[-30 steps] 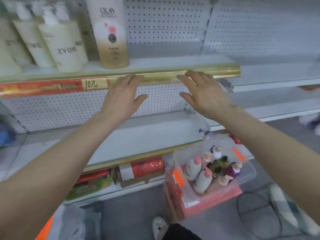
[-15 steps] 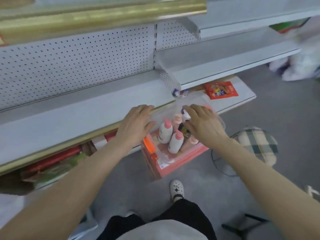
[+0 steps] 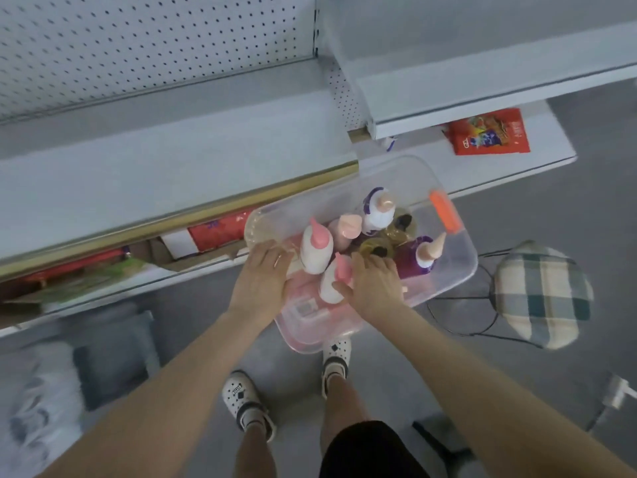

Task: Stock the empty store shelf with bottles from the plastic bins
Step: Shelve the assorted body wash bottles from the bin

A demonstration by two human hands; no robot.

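Clear plastic bin (image 3: 458, 267) sits on the floor before the empty white shelf (image 3: 144, 181), holding white bottles with pink caps and purple ones. Left hand (image 3: 263, 276) lies spread, fingers loose, on the bin's near-left rim beside a pink-capped white bottle (image 3: 315, 248). Right hand (image 3: 374, 288) curls against another pink-capped bottle (image 3: 332, 281); whether it grips cannot be told.

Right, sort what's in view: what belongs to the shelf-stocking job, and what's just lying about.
For the job:
- clear plastic bin
- pink-capped white bottles
- purple bottles
- empty shelf
- left hand, right hand, both at the bottles

Lying about:
- red snack packet
- plaid stool
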